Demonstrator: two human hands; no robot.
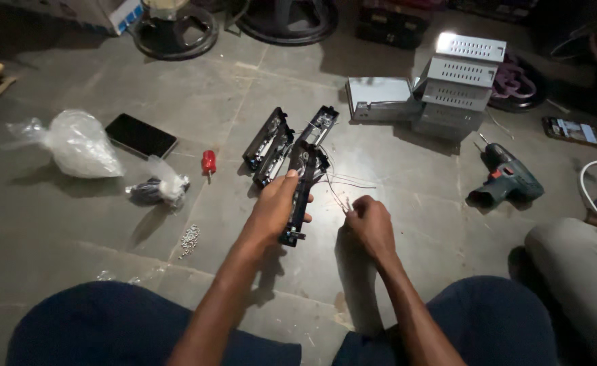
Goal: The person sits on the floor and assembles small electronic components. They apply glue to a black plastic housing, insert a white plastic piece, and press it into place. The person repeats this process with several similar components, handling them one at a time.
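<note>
We are sitting on the grey floor [74,224], knees spread. Our left hand [276,207] is wrapping around a long black housing [302,193], lifting it just above the floor. Our right hand [369,222] is pinching thin wires [339,196] that are trailing from that housing — fingers closed tight on them. Just beyond, two more black housings [271,146] are lying side by side. A red screwdriver [208,163] is resting to their left, a cordless drill [508,179] well off to the right, and grey metal boxes [447,91] are stacking up farther back.
</note>
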